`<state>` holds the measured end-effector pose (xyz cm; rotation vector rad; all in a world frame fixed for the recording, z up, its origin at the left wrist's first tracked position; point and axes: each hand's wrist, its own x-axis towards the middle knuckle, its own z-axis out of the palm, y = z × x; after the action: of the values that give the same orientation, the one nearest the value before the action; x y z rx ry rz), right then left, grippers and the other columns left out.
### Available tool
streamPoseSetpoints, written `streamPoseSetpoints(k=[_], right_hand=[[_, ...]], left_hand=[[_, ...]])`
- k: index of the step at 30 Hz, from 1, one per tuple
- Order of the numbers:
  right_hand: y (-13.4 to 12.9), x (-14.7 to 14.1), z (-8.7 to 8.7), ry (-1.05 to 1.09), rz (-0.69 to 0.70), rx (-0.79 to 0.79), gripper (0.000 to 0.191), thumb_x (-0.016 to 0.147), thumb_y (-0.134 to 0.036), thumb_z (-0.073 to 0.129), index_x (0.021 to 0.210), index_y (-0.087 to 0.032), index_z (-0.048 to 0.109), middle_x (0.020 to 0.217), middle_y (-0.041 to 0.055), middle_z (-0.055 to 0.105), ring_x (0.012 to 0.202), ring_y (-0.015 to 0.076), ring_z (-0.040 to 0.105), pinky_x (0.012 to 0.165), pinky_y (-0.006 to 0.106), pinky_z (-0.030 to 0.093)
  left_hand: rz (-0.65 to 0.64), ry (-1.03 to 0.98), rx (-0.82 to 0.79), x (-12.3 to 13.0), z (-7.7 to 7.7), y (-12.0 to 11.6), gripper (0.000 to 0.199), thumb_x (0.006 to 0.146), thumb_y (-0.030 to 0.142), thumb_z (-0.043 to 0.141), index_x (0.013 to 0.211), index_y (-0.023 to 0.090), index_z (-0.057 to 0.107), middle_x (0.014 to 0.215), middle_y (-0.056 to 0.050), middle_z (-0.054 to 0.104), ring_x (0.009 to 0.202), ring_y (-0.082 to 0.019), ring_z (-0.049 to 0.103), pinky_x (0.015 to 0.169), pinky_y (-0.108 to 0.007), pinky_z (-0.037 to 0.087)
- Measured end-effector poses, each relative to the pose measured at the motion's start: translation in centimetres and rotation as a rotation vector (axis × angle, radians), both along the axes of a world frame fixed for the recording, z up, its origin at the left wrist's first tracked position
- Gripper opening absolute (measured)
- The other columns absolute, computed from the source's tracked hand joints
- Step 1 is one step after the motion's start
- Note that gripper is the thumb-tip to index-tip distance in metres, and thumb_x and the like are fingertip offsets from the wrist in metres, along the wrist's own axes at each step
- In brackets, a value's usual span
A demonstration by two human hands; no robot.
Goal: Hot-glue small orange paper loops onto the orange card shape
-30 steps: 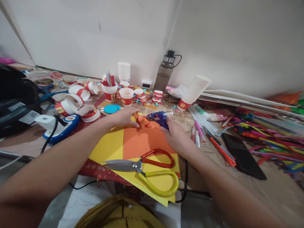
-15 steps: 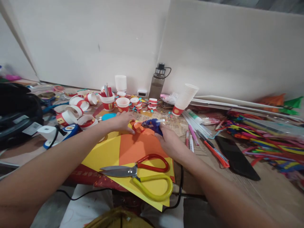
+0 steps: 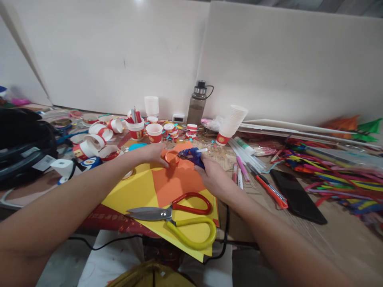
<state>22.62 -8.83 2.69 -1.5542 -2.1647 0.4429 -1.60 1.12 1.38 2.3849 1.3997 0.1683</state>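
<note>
My left hand [image 3: 157, 154] is pinched at the left edge of an orange paper ring [image 3: 172, 162], thumb toward me; the far fingertips are partly hidden. My right hand [image 3: 211, 173] is wrapped around a blue hot glue gun [image 3: 195, 158] with a white glue stick poking out of its rear. The gun's nozzle points left, close to the ring's right side. Below both hands lies an orange sheet [image 3: 176, 183] on top of yellow paper [image 3: 131, 191]. Large scissors [image 3: 170, 215] with one red and one yellow handle rest on the paper, nearer to me.
Cut cup rings [image 3: 95, 141] are heaped at left beside a black bag [image 3: 24, 147]. Behind stand paper cups [image 3: 154, 132], a water bottle [image 3: 197, 104] and a leaning cup stack [image 3: 231, 123]. Right: markers, a red cutter [image 3: 272, 191], a phone [image 3: 297, 197] and pipe cleaners [image 3: 338, 171].
My left hand has closed in on the orange ring, which shows more plainly and a little farther left. The glue gun stays beside it in my right hand. The view has shifted slightly.
</note>
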Motion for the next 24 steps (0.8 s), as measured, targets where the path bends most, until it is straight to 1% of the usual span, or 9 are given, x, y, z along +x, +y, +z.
streamPoseSetpoints(k=[1, 3, 5, 7, 11, 15, 18, 20, 24], right_hand=[[0.0, 0.0, 0.0, -0.001, -0.003, 0.001, 0.021, 0.093, -0.020, 0.048, 0.111, -0.014, 0.055, 0.110, 0.0163, 0.065, 0.098, 0.0244, 0.060, 0.080, 0.032, 0.042], [0.0, 0.0, 0.1, 0.002, -0.004, 0.006, 0.020, 0.093, -0.021, 0.048, 0.110, -0.014, 0.055, 0.109, 0.0162, 0.065, 0.096, 0.0244, 0.060, 0.079, 0.032, 0.042], [0.0, 0.1, 0.0, 0.010, 0.000, 0.006, 0.020, 0.093, -0.022, 0.048, 0.109, -0.014, 0.055, 0.109, 0.0160, 0.065, 0.095, 0.0244, 0.060, 0.079, 0.032, 0.042], [0.0, 0.1, 0.0, 0.021, 0.007, 0.011, 0.020, 0.093, -0.022, 0.048, 0.109, -0.014, 0.055, 0.110, 0.0157, 0.065, 0.096, 0.0243, 0.060, 0.080, 0.032, 0.042], [0.0, 0.2, -0.1, 0.027, 0.003, 0.005, 0.018, 0.093, -0.022, 0.048, 0.108, -0.016, 0.054, 0.107, 0.0136, 0.066, 0.093, 0.0236, 0.060, 0.077, 0.031, 0.041], [-0.1, 0.1, 0.1, 0.049, 0.012, -0.005, 0.017, 0.092, -0.023, 0.048, 0.106, -0.017, 0.054, 0.105, 0.0129, 0.066, 0.090, 0.0229, 0.060, 0.075, 0.031, 0.041], [-0.2, 0.1, 0.3, 0.052, 0.014, -0.009, 0.016, 0.092, -0.024, 0.047, 0.105, -0.017, 0.054, 0.103, 0.0124, 0.066, 0.088, 0.0225, 0.060, 0.073, 0.030, 0.040], [-0.2, 0.1, 0.3, 0.056, 0.015, -0.007, 0.016, 0.092, -0.024, 0.048, 0.104, -0.017, 0.054, 0.101, 0.0122, 0.066, 0.087, 0.0223, 0.059, 0.072, 0.030, 0.040], [0.1, 0.3, 0.1, 0.065, 0.022, 0.004, 0.015, 0.091, -0.022, 0.048, 0.103, -0.016, 0.054, 0.102, 0.0125, 0.066, 0.088, 0.0220, 0.059, 0.073, 0.030, 0.040]], left_hand=[[-0.012, -0.005, -0.007, -0.1, 0.1, 0.1, 0.071, 0.060, 0.046, 0.079, 0.123, 0.020, 0.057, 0.112, -0.008, 0.069, 0.098, -0.027, 0.064, 0.079, -0.030, 0.047], [-0.043, 0.004, -0.042, -0.3, 0.3, 0.3, 0.055, 0.062, 0.044, 0.076, 0.110, 0.020, 0.065, 0.102, -0.006, 0.072, 0.091, -0.024, 0.065, 0.075, -0.027, 0.046], [-0.068, 0.024, -0.123, -0.6, 0.6, 0.5, 0.034, 0.066, 0.041, 0.072, 0.093, 0.020, 0.070, 0.086, -0.003, 0.072, 0.080, -0.021, 0.065, 0.067, -0.025, 0.044], [-0.064, 0.021, -0.241, -1.0, 0.8, 0.8, 0.023, 0.068, 0.035, 0.068, 0.084, 0.019, 0.070, 0.071, -0.001, 0.070, 0.068, -0.018, 0.064, 0.060, -0.024, 0.043], [0.001, -0.079, -0.441, -1.7, 0.8, 1.3, 0.021, 0.067, 0.025, 0.066, 0.086, 0.018, 0.069, 0.065, -0.002, 0.069, 0.061, -0.017, 0.064, 0.057, -0.023, 0.045], [-0.003, -0.101, -0.479, -2.1, 1.2, 1.3, 0.020, 0.063, 0.023, 0.070, 0.082, 0.017, 0.069, 0.066, -0.002, 0.070, 0.062, -0.017, 0.064, 0.057, -0.022, 0.046], [-0.038, -0.182, -0.540, -2.2, 1.6, 1.0, 0.023, 0.063, 0.022, 0.072, 0.086, 0.017, 0.071, 0.071, -0.002, 0.070, 0.064, -0.017, 0.064, 0.058, -0.022, 0.046], [0.012, -0.301, -0.635, -2.2, 1.7, 0.7, 0.020, 0.068, 0.025, 0.073, 0.085, 0.014, 0.071, 0.069, -0.005, 0.070, 0.063, -0.016, 0.063, 0.058, -0.024, 0.048], [0.294, -0.583, -0.769, -1.7, 1.2, 0.4, 0.015, 0.073, 0.023, 0.074, 0.076, 0.009, 0.069, 0.065, -0.009, 0.070, 0.057, -0.014, 0.063, 0.059, -0.023, 0.051]])
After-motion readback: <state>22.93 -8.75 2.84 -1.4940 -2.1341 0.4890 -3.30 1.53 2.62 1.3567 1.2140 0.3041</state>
